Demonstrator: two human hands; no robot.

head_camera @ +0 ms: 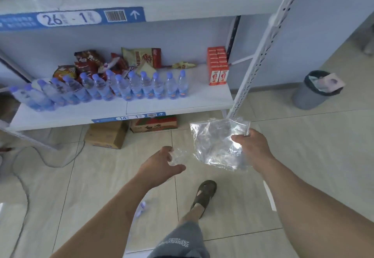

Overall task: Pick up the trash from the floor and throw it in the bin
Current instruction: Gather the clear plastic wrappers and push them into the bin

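Gripping a crinkled clear plastic bag [216,146] in the right hand [253,146], left hand [162,165] cupping crumpled film [178,156], round grey bin [315,90] beyond

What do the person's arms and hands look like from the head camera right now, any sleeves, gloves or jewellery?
Both arms are bare in view from upper forearm to fingers: no sleeves, gloves, watch or rings visible on the left hand or the right hand. Lower down, the person wears grey fabric shorts with a white printed marking and a dark brown open sandal on the one visible foot.
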